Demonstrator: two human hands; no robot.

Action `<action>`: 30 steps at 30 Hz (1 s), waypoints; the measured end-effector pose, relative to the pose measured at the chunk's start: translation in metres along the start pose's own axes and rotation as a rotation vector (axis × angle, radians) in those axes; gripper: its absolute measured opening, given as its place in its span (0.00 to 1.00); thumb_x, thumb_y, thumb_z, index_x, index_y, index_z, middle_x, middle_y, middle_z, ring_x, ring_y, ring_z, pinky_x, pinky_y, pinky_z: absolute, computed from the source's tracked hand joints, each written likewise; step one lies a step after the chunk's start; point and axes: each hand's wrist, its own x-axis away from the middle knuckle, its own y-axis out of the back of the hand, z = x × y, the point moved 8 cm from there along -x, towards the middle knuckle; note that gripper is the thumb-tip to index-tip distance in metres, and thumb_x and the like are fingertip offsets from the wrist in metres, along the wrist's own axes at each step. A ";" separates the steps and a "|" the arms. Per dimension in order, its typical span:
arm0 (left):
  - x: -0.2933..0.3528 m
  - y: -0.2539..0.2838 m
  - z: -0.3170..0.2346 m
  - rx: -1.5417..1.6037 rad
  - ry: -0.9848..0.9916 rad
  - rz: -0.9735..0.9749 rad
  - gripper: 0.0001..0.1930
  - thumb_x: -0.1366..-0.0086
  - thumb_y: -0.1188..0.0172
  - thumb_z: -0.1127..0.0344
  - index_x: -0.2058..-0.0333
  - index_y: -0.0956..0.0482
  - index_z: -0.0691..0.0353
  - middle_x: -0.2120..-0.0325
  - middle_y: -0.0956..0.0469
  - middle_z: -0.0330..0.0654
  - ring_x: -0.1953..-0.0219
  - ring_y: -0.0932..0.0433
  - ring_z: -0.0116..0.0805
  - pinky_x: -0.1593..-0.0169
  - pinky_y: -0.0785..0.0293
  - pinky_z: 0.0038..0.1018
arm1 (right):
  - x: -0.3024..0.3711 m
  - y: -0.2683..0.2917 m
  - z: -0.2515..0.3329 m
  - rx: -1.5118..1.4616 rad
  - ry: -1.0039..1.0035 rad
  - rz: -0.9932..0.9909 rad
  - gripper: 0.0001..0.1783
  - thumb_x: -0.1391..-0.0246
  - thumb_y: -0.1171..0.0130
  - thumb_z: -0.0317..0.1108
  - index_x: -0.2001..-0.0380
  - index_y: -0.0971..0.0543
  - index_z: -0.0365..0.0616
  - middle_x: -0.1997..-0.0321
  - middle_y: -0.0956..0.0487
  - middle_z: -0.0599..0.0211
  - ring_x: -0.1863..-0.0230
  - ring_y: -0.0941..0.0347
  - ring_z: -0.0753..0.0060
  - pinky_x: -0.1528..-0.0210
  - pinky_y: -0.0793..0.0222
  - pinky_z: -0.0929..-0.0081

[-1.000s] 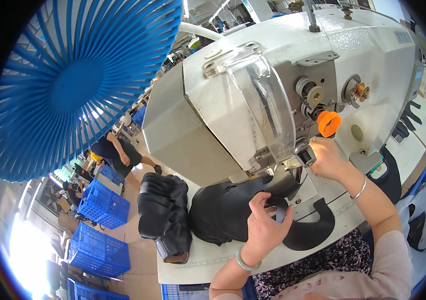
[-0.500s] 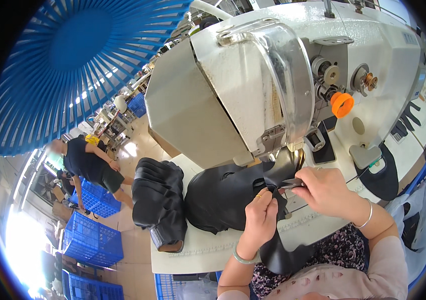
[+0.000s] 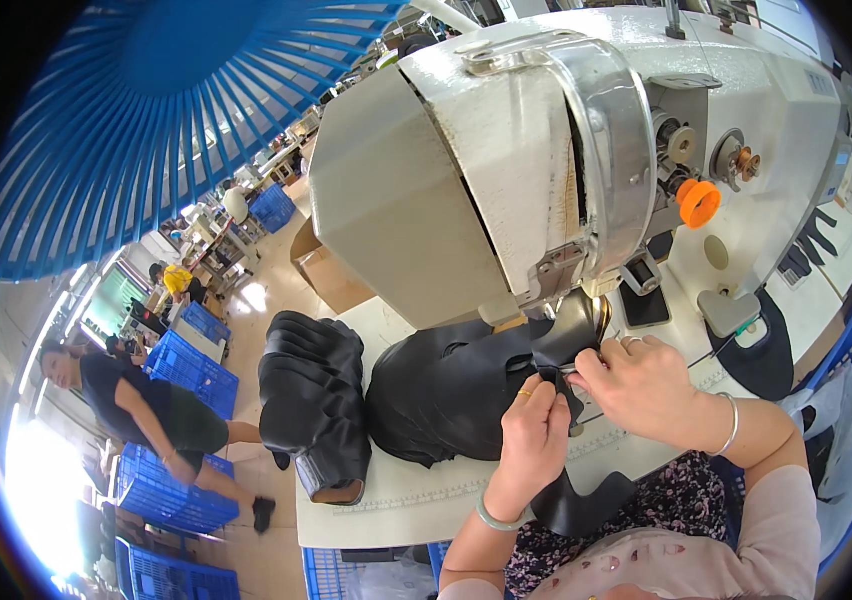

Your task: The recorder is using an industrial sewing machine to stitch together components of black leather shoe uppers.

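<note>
My left hand (image 3: 534, 435) is closed in a pinch on a piece of black leather (image 3: 586, 505), which hangs below it over the table edge. Close against it, my right hand (image 3: 636, 390) is closed around small metal snips, of which only a sliver shows between the fingers. Both hands meet at the leather, just in front of the sewing machine (image 3: 411, 195). More black leather pieces (image 3: 446, 395) lie to the left of my hands, partly under the machine head.
A stack of black leather parts (image 3: 312, 390) sits on the table's left side. A blue fan (image 3: 186, 50) fills the upper left. Blue crates (image 3: 171, 490) and a walking person (image 3: 151, 410) are on the floor at left. A dark phone-like slab (image 3: 644, 305) lies right of the needle area.
My right hand has moved in against my left, and the snips' blades are now mostly hidden. The person at left has moved nearer. The view has shifted slightly.
</note>
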 end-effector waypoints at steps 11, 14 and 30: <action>0.017 0.000 0.038 0.372 0.364 0.033 0.08 0.35 0.53 0.73 0.73 0.31 0.69 0.83 0.39 0.33 0.77 0.42 0.18 0.74 0.41 0.19 | -0.002 -0.005 0.000 -0.054 0.025 0.027 0.18 0.47 0.42 0.48 0.79 0.32 0.48 0.86 0.33 0.72 0.89 0.32 0.72 0.86 0.38 0.75; 0.017 0.002 0.034 0.345 0.279 -0.018 0.08 0.36 0.52 0.74 0.75 0.34 0.70 0.78 0.33 0.42 0.76 0.40 0.24 0.73 0.38 0.22 | -0.001 -0.006 0.004 -0.010 0.013 0.028 0.17 0.50 0.39 0.46 0.78 0.33 0.49 0.85 0.33 0.70 0.88 0.33 0.71 0.85 0.39 0.74; 0.033 0.009 0.048 0.539 0.464 0.034 0.10 0.35 0.53 0.74 0.60 0.25 0.75 0.72 0.24 0.37 0.73 0.35 0.18 0.70 0.36 0.19 | -0.008 0.001 0.010 0.026 0.025 0.028 0.17 0.50 0.39 0.45 0.79 0.33 0.48 0.86 0.34 0.71 0.85 0.31 0.72 0.83 0.38 0.75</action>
